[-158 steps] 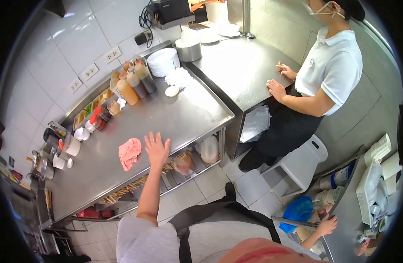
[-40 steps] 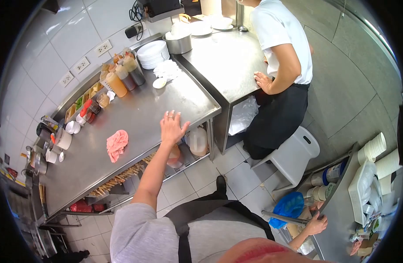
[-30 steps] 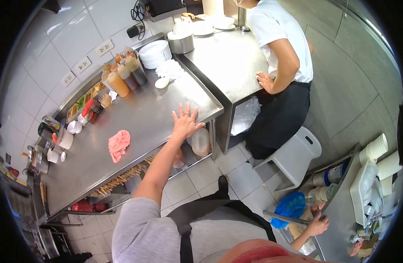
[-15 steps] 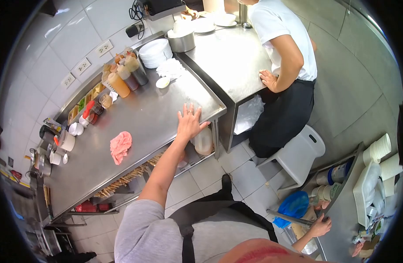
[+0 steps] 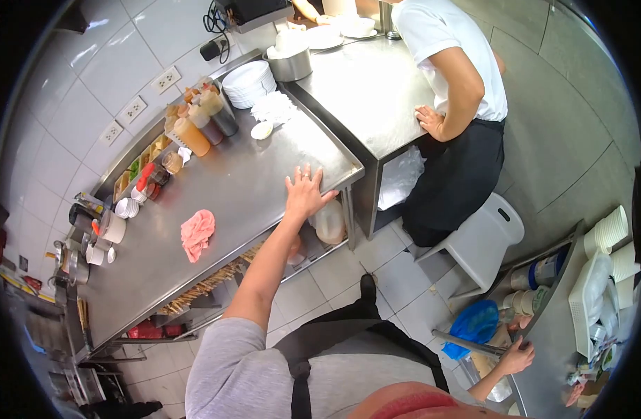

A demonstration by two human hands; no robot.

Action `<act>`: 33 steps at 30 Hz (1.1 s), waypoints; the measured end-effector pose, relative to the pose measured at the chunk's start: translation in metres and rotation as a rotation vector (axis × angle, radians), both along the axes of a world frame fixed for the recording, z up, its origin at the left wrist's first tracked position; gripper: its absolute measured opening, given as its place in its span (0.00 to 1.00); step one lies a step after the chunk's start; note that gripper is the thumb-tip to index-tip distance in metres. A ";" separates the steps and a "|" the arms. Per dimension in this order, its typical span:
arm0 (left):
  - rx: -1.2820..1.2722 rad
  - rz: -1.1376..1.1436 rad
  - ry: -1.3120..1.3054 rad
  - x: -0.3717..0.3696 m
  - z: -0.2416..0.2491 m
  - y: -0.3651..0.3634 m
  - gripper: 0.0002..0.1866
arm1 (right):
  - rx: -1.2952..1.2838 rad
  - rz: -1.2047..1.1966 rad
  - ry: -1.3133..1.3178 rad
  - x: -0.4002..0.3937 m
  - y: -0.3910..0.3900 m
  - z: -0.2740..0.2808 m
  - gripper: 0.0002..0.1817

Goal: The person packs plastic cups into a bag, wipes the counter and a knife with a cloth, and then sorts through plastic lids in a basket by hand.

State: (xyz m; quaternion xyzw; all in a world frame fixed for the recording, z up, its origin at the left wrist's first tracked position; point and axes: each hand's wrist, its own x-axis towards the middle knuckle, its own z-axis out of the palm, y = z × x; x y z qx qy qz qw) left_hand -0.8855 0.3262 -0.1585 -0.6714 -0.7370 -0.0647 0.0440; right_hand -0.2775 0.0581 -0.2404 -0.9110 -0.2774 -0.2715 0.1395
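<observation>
My left hand (image 5: 307, 195) lies flat near the front edge of the steel counter (image 5: 264, 178), fingers spread and holding nothing. A crumpled pink cloth (image 5: 197, 234) is on the same counter, well to the left of that hand. At the edge of the steel counter on the right side (image 5: 543, 363), my right hand (image 5: 518, 357) rests with its fingers loosely apart and nothing visible in them. Beside it, below the counter level, hangs a blue plastic bag (image 5: 472, 326).
Squeeze bottles (image 5: 192, 136), stacked white plates (image 5: 249, 84) and a metal pot (image 5: 290, 66) line the wall side. A co-worker (image 5: 453, 91) leans on the adjoining counter by a white stool (image 5: 484, 241). Stacked white cups (image 5: 606, 229) and a white basket (image 5: 587, 307) stand at right.
The view has shifted slightly, so things sit a little further right. Both my hands remain at their counters. The co-worker stays leaning on one hand.
</observation>
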 end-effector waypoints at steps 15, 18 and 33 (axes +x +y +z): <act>-0.008 -0.007 0.035 0.000 -0.004 0.004 0.41 | -0.053 -0.002 0.011 0.002 0.000 0.001 0.24; -0.001 -0.010 0.035 -0.001 -0.005 0.003 0.41 | -0.046 0.010 0.000 0.006 -0.002 -0.003 0.25; 0.030 -0.017 0.005 -0.003 -0.007 0.003 0.41 | -0.026 -0.008 0.024 0.008 -0.001 -0.005 0.22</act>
